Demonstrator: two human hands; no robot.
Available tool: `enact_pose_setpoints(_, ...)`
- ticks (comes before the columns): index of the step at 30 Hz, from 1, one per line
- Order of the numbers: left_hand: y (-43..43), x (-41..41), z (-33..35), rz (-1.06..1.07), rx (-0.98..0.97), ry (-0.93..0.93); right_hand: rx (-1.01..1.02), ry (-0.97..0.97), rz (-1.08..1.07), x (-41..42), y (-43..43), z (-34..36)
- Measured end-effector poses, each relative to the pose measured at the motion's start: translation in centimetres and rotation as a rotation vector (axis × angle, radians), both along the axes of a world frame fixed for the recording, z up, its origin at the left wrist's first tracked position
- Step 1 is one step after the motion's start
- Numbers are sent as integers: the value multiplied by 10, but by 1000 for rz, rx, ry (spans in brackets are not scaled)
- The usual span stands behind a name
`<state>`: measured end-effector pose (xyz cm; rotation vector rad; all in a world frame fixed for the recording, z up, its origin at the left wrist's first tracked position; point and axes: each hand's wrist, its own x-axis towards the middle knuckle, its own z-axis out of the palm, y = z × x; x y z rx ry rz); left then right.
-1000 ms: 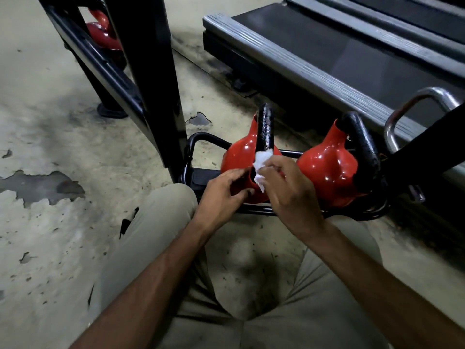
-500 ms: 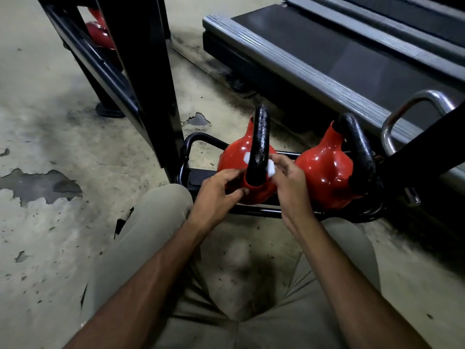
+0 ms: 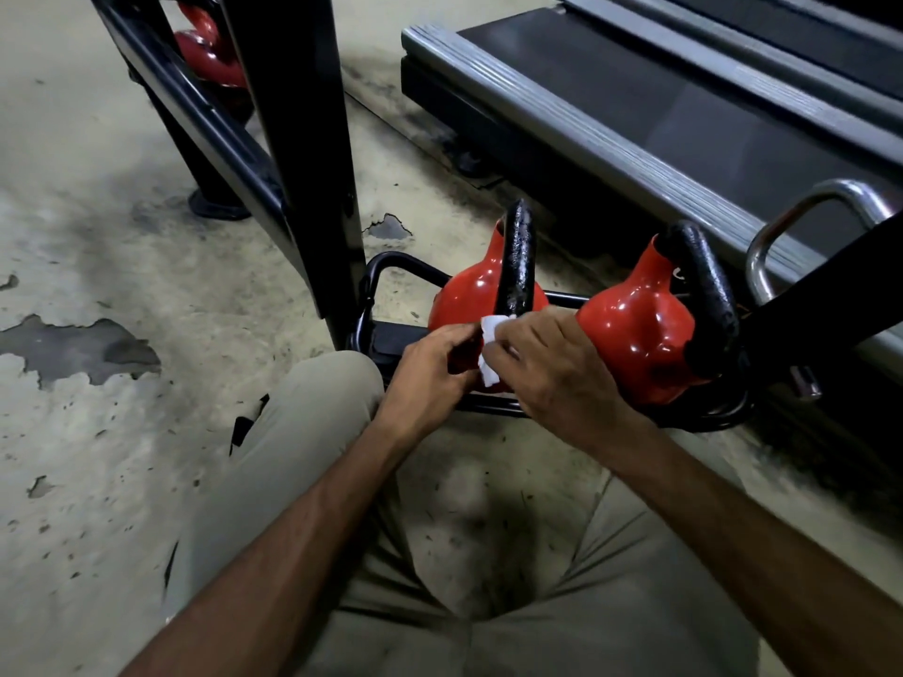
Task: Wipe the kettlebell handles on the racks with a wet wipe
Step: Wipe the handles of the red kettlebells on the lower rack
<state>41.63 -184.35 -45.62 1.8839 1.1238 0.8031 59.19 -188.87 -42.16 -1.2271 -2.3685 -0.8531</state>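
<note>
- The black rack (image 3: 303, 163) stands on the floor, with a low rail at its foot.
- The left kettlebell (image 3: 469, 295) sits on that rail, its black handle (image 3: 519, 256) upright.
- The right hand (image 3: 552, 368) has curled fingers that pinch the white wipe (image 3: 491, 354) against the handle's base.
- The left hand (image 3: 430, 373) touches the kettlebell with bent fingers; I cannot tell whether it grips.

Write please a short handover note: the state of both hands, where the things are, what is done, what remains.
Left hand: against the near kettlebell; its grip is unclear.
Right hand: holds the wet wipe against the lower end of that handle.
Done: cannot tell; this handle is in progress.
Left: second kettlebell beside it, third kettlebell further back.
</note>
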Motion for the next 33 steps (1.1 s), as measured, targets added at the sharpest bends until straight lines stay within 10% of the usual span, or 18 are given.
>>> enact_pose_setpoints(9,4,-5,-8,60,-204,-20,-567,-644,-432,-55,54,58)
enact_pose_setpoints(15,2,-5,-4,4,-184,-59,-401,-533,-119,-38,34,65)
enact_pose_setpoints(20,2,-5,-2,-21,-116,-3,-201,-28,-50,-6,4,30)
enact_pose_setpoints(25,13,-9,6,-57,-88,24,-222,909,-318,-16,-12,0)
enact_pose_setpoints(33,18,-4,21,-102,40,121,-740,1962,-317,-20,40,12)
